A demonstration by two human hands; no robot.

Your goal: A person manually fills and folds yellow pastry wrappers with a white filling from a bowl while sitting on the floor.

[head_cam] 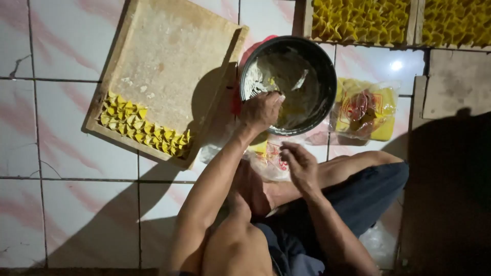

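Observation:
I sit cross-legged on a tiled floor. My left hand [262, 110] reaches into a dark round bowl [327, 71] smeared with pale filling, its fingers closed around something I cannot make out. Nearer my knee, my right hand [299, 163] hovers over a clear packet of yellow wrappers [268, 156] with its fingers curled together; whether it holds a wrapper is unclear. A wooden tray [169, 56] lies to the left of the bowl, with several folded yellow dumplings [146, 130] lined up along its near edge.
A clear bag of yellow wrappers [364, 108] lies right of the bowl. Two trays packed with yellow dumplings [360, 20] [455, 20] sit at the top right. A bare wooden board [455, 84] lies at the right, and deep shadow covers the floor below it.

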